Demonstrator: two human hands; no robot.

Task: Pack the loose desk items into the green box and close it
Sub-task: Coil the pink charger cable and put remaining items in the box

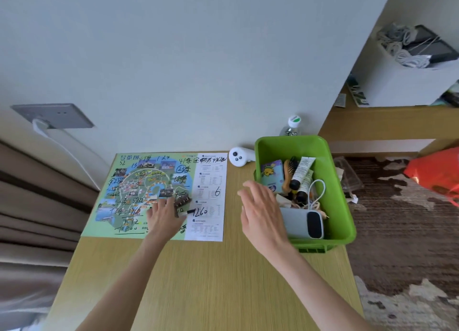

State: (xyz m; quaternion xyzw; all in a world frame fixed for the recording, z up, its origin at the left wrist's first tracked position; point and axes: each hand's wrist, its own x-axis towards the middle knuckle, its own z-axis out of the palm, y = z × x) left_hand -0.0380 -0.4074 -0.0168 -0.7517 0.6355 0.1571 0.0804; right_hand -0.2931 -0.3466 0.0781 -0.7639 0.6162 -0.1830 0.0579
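Note:
The green box (340, 201) stands open at the desk's right edge. Inside lie a grey power bank (301, 222), a white cable (316, 191), two tubes (301, 172), a wooden hairbrush (289, 169) and a teal card pack (272, 175). My right hand (260, 204) hovers with fingers spread at the box's left rim, holding nothing. My left hand (164, 215) rests on the printed map sheet (159, 181), its fingers on a small dark brown hair clip (182, 203). A black marker (190, 212) lies beside that hand. No lid is in view.
A white controller (238, 155) lies behind the map, next to the box. A clear bottle with a white and green cap (293, 126) stands against the wall. A wall socket with a white cable (53, 116) is at left. Carpet and an orange bag (437, 174) lie right of the desk.

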